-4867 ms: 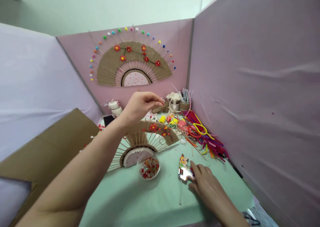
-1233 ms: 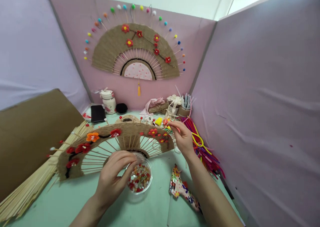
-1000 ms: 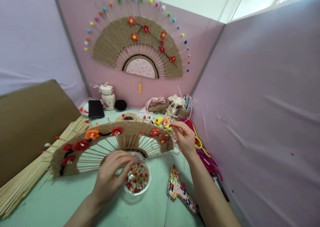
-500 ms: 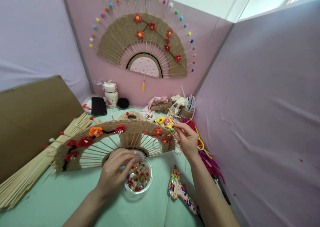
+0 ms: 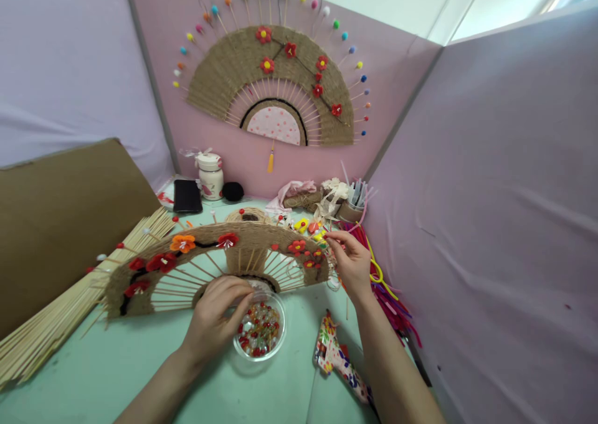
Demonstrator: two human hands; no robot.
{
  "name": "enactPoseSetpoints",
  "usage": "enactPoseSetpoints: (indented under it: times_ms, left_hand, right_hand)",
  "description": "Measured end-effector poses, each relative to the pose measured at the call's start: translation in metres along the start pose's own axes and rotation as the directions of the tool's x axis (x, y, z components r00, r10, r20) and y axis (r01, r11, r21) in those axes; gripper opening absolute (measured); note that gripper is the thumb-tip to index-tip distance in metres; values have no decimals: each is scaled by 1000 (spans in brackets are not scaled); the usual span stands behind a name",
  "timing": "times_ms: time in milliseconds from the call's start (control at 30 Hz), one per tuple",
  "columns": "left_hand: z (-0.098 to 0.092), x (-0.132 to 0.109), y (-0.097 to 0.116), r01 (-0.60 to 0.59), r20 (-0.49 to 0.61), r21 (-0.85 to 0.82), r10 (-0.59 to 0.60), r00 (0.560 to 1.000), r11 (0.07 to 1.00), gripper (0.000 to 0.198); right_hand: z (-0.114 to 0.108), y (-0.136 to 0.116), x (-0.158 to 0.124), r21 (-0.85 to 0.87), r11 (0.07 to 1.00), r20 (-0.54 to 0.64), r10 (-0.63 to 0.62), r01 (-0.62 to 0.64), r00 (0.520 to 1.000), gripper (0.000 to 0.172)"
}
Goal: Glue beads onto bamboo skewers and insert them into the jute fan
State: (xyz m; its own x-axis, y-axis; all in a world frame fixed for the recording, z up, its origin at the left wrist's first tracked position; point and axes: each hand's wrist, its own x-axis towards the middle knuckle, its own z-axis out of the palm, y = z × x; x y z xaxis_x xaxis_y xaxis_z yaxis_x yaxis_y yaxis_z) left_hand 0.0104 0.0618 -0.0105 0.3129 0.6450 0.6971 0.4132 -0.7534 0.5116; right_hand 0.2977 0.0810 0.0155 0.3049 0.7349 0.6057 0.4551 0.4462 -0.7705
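Note:
A woven twine fan (image 5: 256, 232) with felt flowers and bead-tipped sticks stands tilted on the table. At its right end my right hand (image 5: 350, 259) pinches what looks like a small red bead (image 5: 326, 230) by a stick tip. My left hand (image 5: 215, 315) is at the fan's inner arc, its thumb and fingers closed over the back-left rim of a clear plastic bowl (image 5: 283, 334). Red, orange and clear beads (image 5: 260, 329) fill that bowl. What lies between the left fingertips is hidden.
A flower-patterned glue gun (image 5: 331, 346) lies right of the bowl. Thin wooden sticks (image 5: 60, 315) and a cardboard sheet (image 5: 70, 225) are at left. Coloured pipe cleaners (image 5: 385, 293) lie beyond my right hand. Another fan (image 5: 219, 69) hangs on the pink panel.
The whole view has shifted slightly, with things appearing a little further right. Both hands keep nearly the same pose and place relative to the fan and bowl.

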Motion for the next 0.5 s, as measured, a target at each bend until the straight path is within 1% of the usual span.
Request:
enactPoseSetpoints:
  times_ms: [267,500]
  left_hand:
    - [2,-3,-3,35,24,4,-35,999,999,11]
    - [2,-3,-3,-9,7,11,9,1000,1000,10]
  right_hand:
    - [1,2,0,19,999,-12,26,-26,1000,7]
    - [2,3,1,36,999,-17,25,-24,1000,7]
